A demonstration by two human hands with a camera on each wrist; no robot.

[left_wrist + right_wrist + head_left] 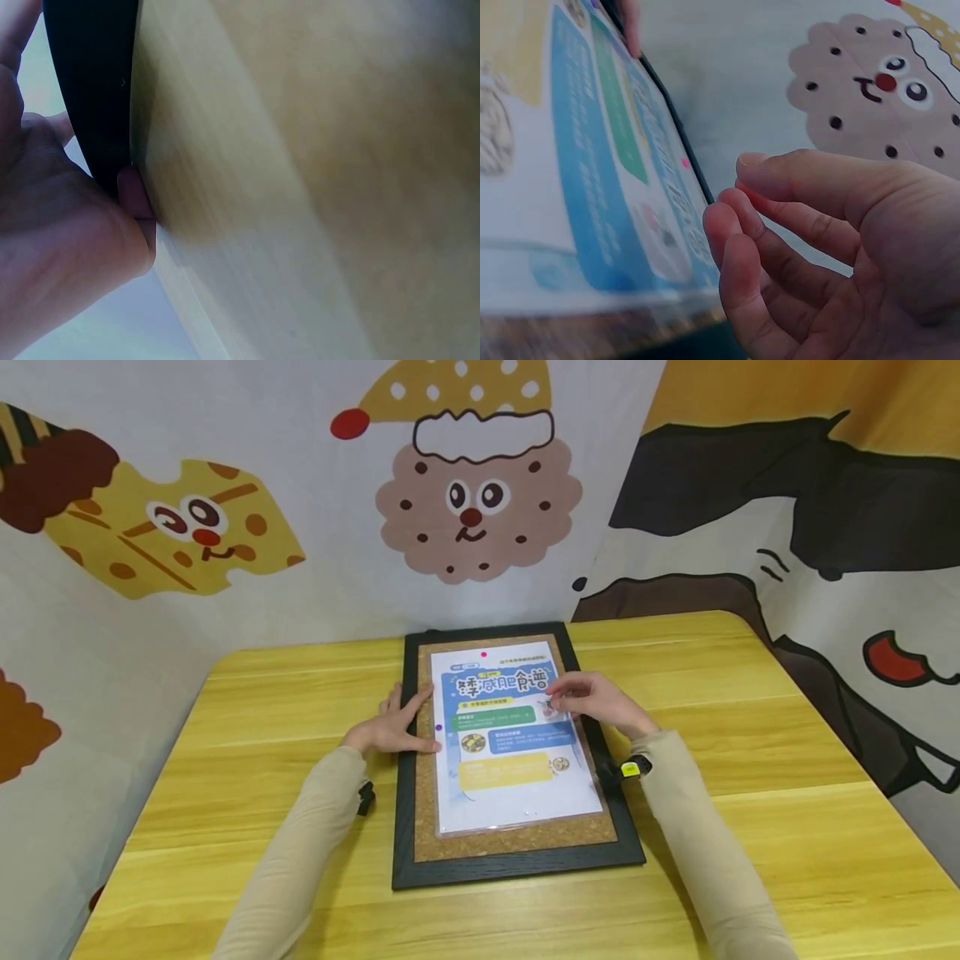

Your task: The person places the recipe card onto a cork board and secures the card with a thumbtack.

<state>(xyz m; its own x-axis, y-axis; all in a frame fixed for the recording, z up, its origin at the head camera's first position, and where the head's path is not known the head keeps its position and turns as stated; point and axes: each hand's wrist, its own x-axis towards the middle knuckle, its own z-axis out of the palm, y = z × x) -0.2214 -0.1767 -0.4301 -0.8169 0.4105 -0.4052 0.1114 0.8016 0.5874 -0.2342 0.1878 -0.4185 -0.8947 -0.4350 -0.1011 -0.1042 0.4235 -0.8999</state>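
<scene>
A cork board (517,844) in a black frame lies on the table, bearing a printed sheet (495,802) with a blue heading and green, blue and yellow bands. My left hand (387,728) rests across the frame's left side, its thumb reaching onto the sheet's left edge below a purple pin (438,727). Fingers of that hand lie along the frame's outer edge. Over the sheet's upper right edge is my right hand (596,700). In the right wrist view its fingers (740,274) bend loosely near the thumb, with nothing visible between them.
A pink pin (483,654) sits at the sheet's top middle. Yellow wood-grain table (292,735) extends around the board. Behind the table hangs a cloth (322,602) printed with cartoon food. A black wrist device (628,768) is by my right sleeve.
</scene>
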